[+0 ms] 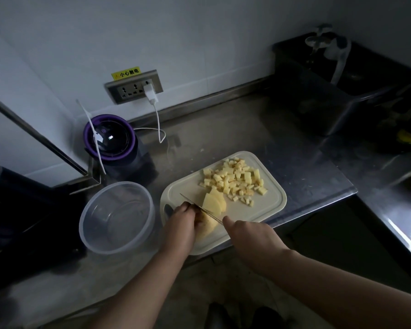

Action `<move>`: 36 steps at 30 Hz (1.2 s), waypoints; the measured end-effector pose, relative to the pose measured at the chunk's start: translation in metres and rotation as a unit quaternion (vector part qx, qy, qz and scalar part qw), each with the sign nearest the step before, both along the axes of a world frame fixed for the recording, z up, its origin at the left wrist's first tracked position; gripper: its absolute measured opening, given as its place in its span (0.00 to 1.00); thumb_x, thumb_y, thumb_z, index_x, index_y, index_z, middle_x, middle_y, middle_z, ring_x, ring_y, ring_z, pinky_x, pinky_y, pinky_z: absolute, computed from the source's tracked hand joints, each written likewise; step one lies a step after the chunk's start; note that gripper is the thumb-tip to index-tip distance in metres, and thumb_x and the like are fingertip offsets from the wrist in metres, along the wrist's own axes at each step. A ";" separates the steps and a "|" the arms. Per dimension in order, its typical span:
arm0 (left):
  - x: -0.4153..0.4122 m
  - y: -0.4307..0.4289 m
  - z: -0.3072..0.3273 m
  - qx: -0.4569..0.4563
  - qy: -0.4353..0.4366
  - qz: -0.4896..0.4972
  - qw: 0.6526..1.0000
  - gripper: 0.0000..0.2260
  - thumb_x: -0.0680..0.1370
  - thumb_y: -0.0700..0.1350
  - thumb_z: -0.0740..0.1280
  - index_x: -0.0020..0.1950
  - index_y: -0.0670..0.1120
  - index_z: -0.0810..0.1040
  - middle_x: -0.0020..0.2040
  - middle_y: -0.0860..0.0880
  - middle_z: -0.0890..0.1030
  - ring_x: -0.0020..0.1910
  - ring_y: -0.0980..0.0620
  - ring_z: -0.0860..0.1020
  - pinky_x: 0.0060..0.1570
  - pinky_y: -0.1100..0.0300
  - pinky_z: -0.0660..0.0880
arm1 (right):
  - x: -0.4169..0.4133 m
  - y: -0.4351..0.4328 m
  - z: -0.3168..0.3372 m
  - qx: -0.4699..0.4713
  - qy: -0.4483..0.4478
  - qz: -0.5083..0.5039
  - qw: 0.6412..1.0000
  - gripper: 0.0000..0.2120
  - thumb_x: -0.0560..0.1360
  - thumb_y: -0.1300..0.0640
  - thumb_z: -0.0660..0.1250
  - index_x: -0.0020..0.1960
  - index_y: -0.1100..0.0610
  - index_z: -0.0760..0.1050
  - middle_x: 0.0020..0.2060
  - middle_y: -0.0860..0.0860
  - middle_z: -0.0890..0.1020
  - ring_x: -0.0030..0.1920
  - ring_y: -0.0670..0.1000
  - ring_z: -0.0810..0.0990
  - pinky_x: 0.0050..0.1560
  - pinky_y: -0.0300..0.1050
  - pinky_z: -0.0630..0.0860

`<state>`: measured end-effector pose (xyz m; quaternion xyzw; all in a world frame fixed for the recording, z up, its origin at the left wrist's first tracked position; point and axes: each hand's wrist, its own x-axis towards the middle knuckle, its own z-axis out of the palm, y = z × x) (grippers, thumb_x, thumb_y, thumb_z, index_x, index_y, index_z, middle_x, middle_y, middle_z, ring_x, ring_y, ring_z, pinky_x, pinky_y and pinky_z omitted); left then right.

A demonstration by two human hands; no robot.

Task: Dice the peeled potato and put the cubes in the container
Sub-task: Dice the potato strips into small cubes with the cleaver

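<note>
Fingers (188, 208) of the left hand (184, 222) curl down over the potato chunk (208, 227), pinning it at the near-left part of the cutting board (271, 205). The right hand (247, 236) is clenched round the handle of the knife (199, 207), forefinger stretched toward the blade. The handle itself is hidden inside the fist. The blade lies slantwise across the board's near-left corner, right against the left knuckles, with a few slices (214, 203) fallen flat just beyond it. The potato cubes (235, 181) sit heaped on the far half of the board, and none has gone into the clear plastic container (119, 184), which stands just left of the board on the steel counter.

From where I sit, I judge the dicing past halfway and the transfer not begun. Peeled potato is firm but wet with starch (it will skate on smooth plastic if pressed off-centre), so I would hold the chunk from above on its rounded back, fingertips tucked behind the knuckles, cut face down. The slices are thin and stiff and should stack for cross-cutting. The cubes are light and prone to scatter, so they are better scooped with a cupped hand and the flat of the blade, or slid off the board's left edge into the container.
</note>
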<state>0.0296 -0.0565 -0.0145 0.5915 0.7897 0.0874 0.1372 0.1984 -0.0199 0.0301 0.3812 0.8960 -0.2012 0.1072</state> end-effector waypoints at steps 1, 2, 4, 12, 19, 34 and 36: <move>0.000 -0.001 0.000 0.001 0.000 0.001 1.000 0.11 0.81 0.48 0.61 0.63 0.49 0.74 0.63 0.52 0.73 0.61 0.55 0.70 0.59 0.64 0.68 | 0.000 0.001 -0.001 -0.003 0.000 0.002 1.000 0.24 0.81 0.59 0.61 0.75 0.55 0.57 0.41 0.53 0.78 0.37 0.49 0.78 0.35 0.37 0.73; -0.001 -0.001 -0.001 0.004 0.000 0.001 1.000 0.11 0.81 0.46 0.62 0.63 0.49 0.74 0.63 0.52 0.73 0.62 0.55 0.70 0.60 0.64 0.68 | 0.000 0.001 -0.002 -0.009 -0.001 0.002 1.000 0.24 0.81 0.59 0.61 0.74 0.54 0.58 0.42 0.53 0.78 0.38 0.49 0.79 0.36 0.38 0.74; -0.002 0.000 -0.003 0.006 0.003 -0.003 1.000 0.12 0.80 0.44 0.62 0.64 0.49 0.73 0.65 0.52 0.72 0.64 0.55 0.68 0.61 0.63 0.67 | 0.002 0.003 -0.003 -0.024 -0.002 -0.004 1.000 0.24 0.81 0.58 0.61 0.74 0.54 0.58 0.44 0.53 0.79 0.41 0.49 0.81 0.41 0.40 0.79; -0.002 0.000 -0.002 0.024 -0.002 -0.012 1.000 0.11 0.79 0.45 0.64 0.62 0.50 0.73 0.63 0.55 0.72 0.61 0.56 0.69 0.58 0.64 0.68 | 0.002 0.009 -0.010 -0.062 -0.005 -0.015 0.998 0.23 0.82 0.56 0.61 0.74 0.52 0.59 0.51 0.53 0.80 0.50 0.50 0.82 0.51 0.44 0.81; -0.005 0.000 -0.003 0.020 -0.008 -0.029 0.999 0.09 0.79 0.47 0.65 0.59 0.51 0.74 0.60 0.56 0.72 0.52 0.60 0.67 0.49 0.68 0.66 | 0.007 0.012 -0.013 -0.073 -0.013 -0.021 0.997 0.22 0.82 0.56 0.61 0.74 0.52 0.59 0.54 0.54 0.79 0.53 0.51 0.81 0.53 0.44 0.80; -0.025 0.049 0.063 0.062 -0.125 -0.040 0.989 0.08 0.79 0.44 0.59 0.50 0.52 0.77 0.52 0.56 0.76 0.53 0.57 0.74 0.52 0.61 0.71 | 0.014 0.034 -0.005 -0.044 -0.019 -0.037 0.998 0.24 0.80 0.58 0.62 0.72 0.47 0.59 0.46 0.51 0.77 0.43 0.48 0.80 0.39 0.41 0.77; -0.013 0.062 0.076 -0.070 -0.012 -0.132 0.989 0.13 0.81 0.49 0.54 0.48 0.50 0.78 0.52 0.53 0.77 0.53 0.54 0.72 0.53 0.58 0.66 | 0.013 0.034 -0.004 -0.044 -0.025 -0.033 0.998 0.24 0.80 0.58 0.62 0.72 0.48 0.59 0.47 0.51 0.78 0.44 0.49 0.81 0.41 0.42 0.78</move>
